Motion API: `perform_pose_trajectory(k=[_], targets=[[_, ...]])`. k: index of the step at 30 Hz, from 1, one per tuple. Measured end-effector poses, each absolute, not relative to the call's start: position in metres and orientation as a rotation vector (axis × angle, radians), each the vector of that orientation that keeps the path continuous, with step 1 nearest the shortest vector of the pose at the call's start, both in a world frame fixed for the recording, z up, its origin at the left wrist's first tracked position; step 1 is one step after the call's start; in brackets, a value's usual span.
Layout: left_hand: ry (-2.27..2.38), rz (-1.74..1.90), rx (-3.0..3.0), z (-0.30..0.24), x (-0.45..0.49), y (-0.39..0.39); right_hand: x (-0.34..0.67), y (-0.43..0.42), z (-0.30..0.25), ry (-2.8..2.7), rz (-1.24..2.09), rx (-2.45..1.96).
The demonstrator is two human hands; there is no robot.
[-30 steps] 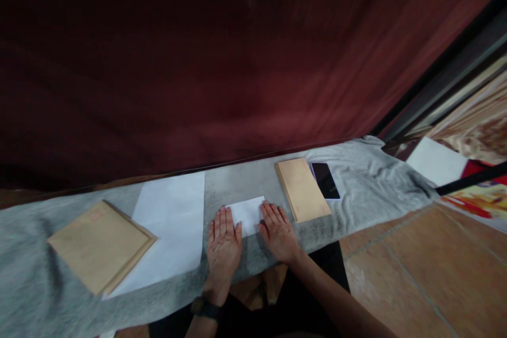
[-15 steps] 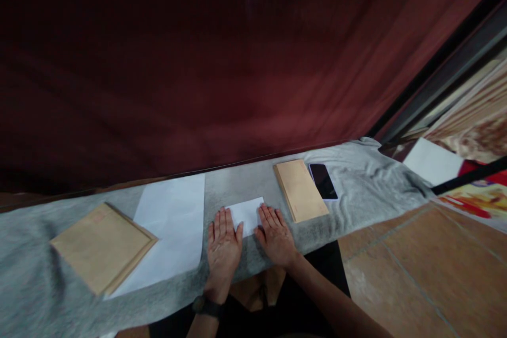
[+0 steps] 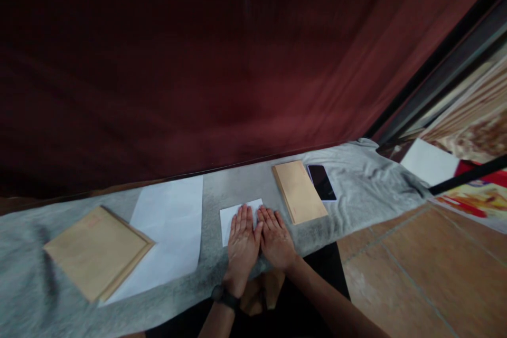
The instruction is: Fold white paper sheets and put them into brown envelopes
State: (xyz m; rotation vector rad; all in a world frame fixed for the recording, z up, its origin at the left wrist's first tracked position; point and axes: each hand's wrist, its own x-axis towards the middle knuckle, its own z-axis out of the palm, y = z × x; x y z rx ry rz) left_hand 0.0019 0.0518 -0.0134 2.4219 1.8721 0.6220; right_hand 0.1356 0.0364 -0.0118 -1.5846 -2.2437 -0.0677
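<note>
A small folded sheet of white paper (image 3: pixel 228 219) lies flat on the grey cloth in front of me. My left hand (image 3: pixel 243 240) rests palm down on it, fingers stretched out, covering its middle and right part. Beside it, my right hand (image 3: pixel 276 237) lies flat at the paper's right edge, its fingers also stretched out. The two hands nearly touch at the left thumb. Neither hand grips anything. Much of the paper is hidden beneath them.
Brown envelopes (image 3: pixel 301 193) are stacked to the right, by a phone (image 3: pixel 321 182). More brown envelopes (image 3: pixel 97 253) lie at the left, partly over large white sheets (image 3: pixel 170 232). The grey cloth (image 3: pixel 364 195) covers a narrow surface against a dark red curtain (image 3: pixel 237 90).
My left hand has slid rightward across the folded paper, from its left edge to beside my right hand. The paper's left part is now uncovered. My right hand stays nearly in place.
</note>
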Motion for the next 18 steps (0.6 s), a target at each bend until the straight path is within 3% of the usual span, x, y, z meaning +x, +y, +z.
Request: perform_pose_trajectory(k=[8,18], targets=[[2.161,0.815,2.227,-0.013,-0.037,0.041,0.134,0.036,-0.01,-2.227,-0.047,-1.601],[2.052,0.998,1.892,-0.012,-0.062,0.032,0.134,0.034,-0.005,-2.216,-0.013,-1.601]])
